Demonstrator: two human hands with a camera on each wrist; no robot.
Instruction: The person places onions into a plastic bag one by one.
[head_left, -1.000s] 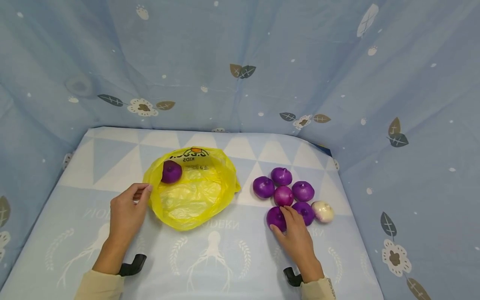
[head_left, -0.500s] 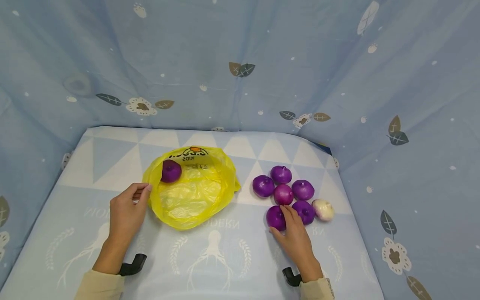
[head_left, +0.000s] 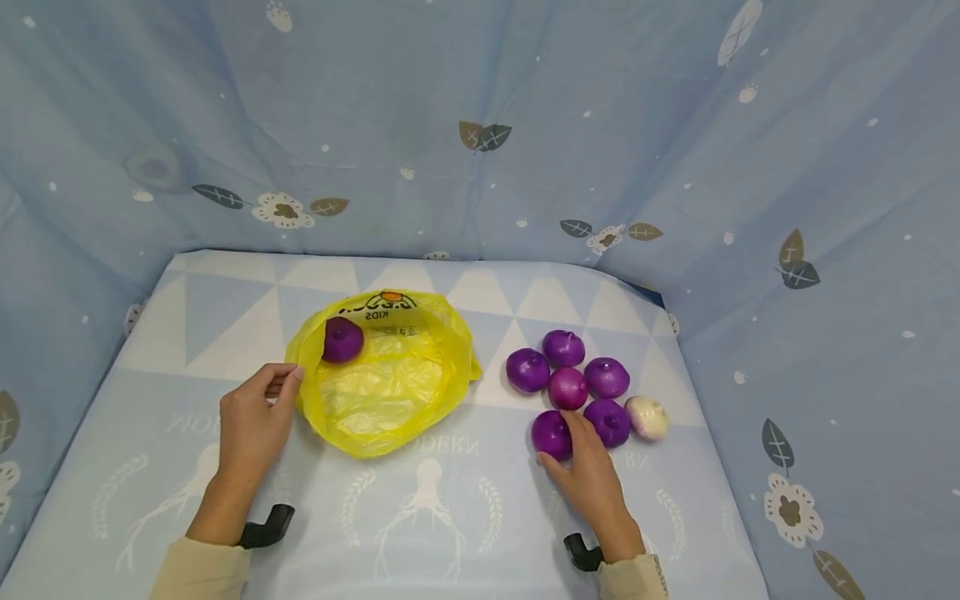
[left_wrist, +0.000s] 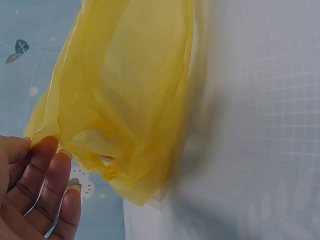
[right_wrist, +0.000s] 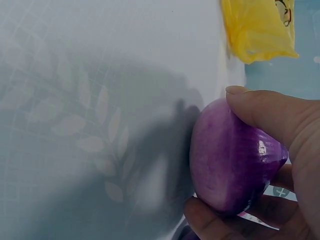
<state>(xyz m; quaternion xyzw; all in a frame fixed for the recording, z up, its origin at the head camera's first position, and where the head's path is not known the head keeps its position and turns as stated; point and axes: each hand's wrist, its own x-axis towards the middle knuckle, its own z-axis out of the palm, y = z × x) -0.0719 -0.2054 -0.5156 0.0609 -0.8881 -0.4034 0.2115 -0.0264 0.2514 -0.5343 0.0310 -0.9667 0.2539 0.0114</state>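
Observation:
A yellow plastic bag [head_left: 386, 417] lies with its mouth spread wide, a purple onion [head_left: 343, 340] inside at its left. My left hand [head_left: 258, 417] pinches the bag's left rim between thumb and fingertips; the left wrist view shows the thin plastic [left_wrist: 135, 85] gathered at the fingertips. On the right, my right hand [head_left: 592, 475] grips the nearest purple onion [head_left: 551, 435], thumb on one side and fingers on the other. In the right wrist view this onion [right_wrist: 230, 160] sits between them, its pointed tip toward the palm.
Beyond the right hand, several purple onions cluster, among them a redder one [head_left: 567, 388] in the middle. A whitish onion [head_left: 647, 418] sits at the cluster's right end. The patterned tablecloth [head_left: 420, 517] covers the table, and a blue curtain [head_left: 390, 108] hangs behind and at both sides.
Both hands keep nearly the same place, the left at the bag's rim and the right on the onion. The view shifts very slightly.

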